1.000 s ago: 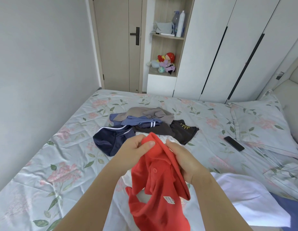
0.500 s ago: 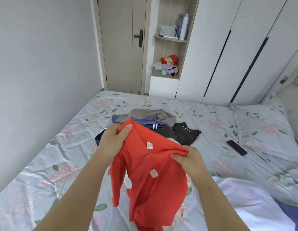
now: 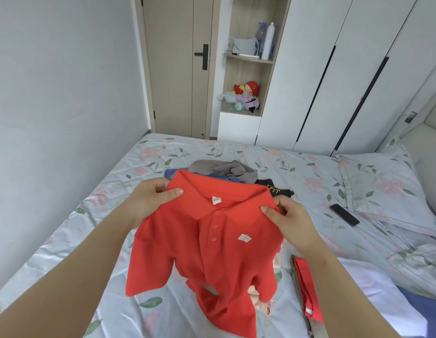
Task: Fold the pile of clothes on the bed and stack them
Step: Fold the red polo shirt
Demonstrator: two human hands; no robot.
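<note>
Change over the last second: red polo shirt point(image 3: 212, 245) opened out from a bunched wad into a front-facing spread, with collar uppermost and buttons and chest label showing. Grip: left hand point(image 3: 148, 203) pinching one shoulder beside the collar, thumb on top of the fabric; right hand point(image 3: 287, 220) pinching the opposite shoulder the same way. Spacing: hands moved from almost touching to the full span of the shoulders. Position: top edge held up clear of the bed point(image 3: 65, 252), lower hem crumpled and trailing below the hands, apparently resting on the sheet. Remaining pile of clothes point(image 3: 226, 170) just beyond the hands, partly hidden behind the collar. Phone point(image 3: 344, 214) well to the right of the right hand. Assessment: orientation found, folding proper not yet begun. Likely next: lay flat below the hands, smooth the hem, fold sleeves inward.
</note>
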